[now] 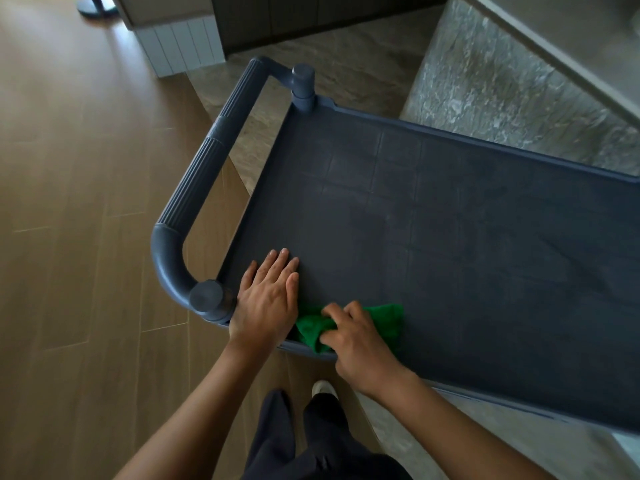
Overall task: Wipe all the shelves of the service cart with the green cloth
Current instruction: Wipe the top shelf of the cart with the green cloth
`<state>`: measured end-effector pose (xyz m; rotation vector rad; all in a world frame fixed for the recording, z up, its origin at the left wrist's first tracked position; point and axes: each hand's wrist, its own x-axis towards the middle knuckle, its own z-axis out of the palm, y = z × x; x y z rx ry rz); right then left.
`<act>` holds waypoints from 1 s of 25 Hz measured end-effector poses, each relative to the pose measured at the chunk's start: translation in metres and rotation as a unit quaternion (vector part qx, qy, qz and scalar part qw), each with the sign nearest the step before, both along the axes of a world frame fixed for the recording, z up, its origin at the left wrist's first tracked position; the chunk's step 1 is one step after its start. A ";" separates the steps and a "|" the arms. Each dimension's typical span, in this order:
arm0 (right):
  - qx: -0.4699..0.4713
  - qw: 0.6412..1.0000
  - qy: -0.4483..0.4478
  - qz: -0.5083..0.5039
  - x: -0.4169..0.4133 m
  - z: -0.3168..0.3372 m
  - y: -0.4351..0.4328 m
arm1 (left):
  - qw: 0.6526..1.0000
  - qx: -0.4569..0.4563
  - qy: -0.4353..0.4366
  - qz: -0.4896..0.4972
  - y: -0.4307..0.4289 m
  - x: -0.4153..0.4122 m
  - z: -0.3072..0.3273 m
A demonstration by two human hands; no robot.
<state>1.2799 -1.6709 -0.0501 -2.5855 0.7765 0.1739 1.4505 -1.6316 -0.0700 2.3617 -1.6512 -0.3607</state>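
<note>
Wood floor meets stone beside the cart [450, 209]; on its top shelf the left hand [268, 299] lies flat, fingers straight, just beside the right hand [356, 337], which grips the cloth [384, 322].

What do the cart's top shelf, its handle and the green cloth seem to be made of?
Top shelf: likely moulded plastic, matte dark blue-grey, with faint grid lines. Handle: probably the same plastic, ribbed along its grip. Green cloth: soft, fuzzy fabric, perhaps microfibre, bunched into folds.
</note>
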 end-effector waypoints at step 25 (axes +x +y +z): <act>-0.083 0.993 -0.010 -0.083 0.045 -0.011 -0.073 | 0.999 -0.034 0.029 0.011 -0.004 0.000 0.002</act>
